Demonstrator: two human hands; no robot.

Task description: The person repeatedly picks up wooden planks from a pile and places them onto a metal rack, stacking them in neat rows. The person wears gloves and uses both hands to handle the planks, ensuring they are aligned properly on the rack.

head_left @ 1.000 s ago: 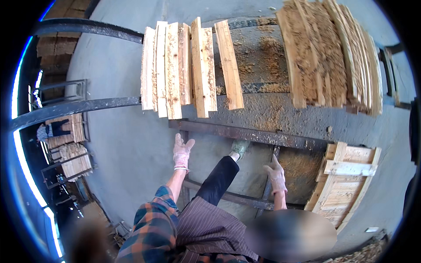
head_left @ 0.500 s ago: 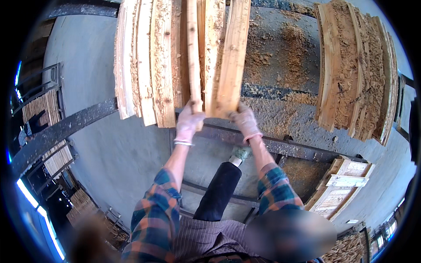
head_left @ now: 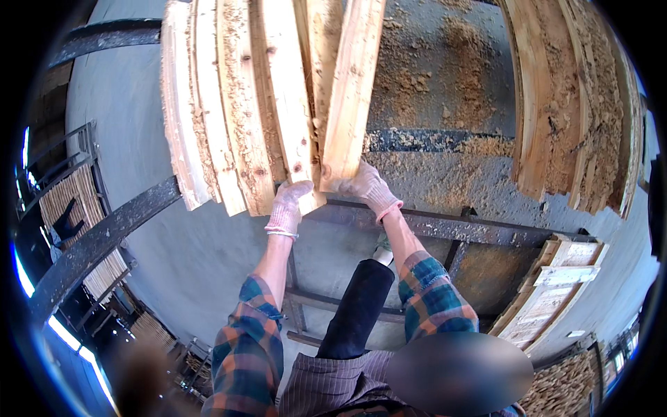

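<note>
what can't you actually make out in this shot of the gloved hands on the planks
- Head view: far ends of the planks, cut off by the top edge.
- Left hand: fingertips hidden behind a plank end, so grip unclear.
- Right hand: palm side hidden against the angled plank.
- Second plank stack: right side bent and lost at the fisheye rim.

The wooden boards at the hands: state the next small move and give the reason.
Probably draw the angled board toward the body. The right hand grips its near end and the left hand steadies the neighbouring board, while it lies skewed across the stack.
</note>
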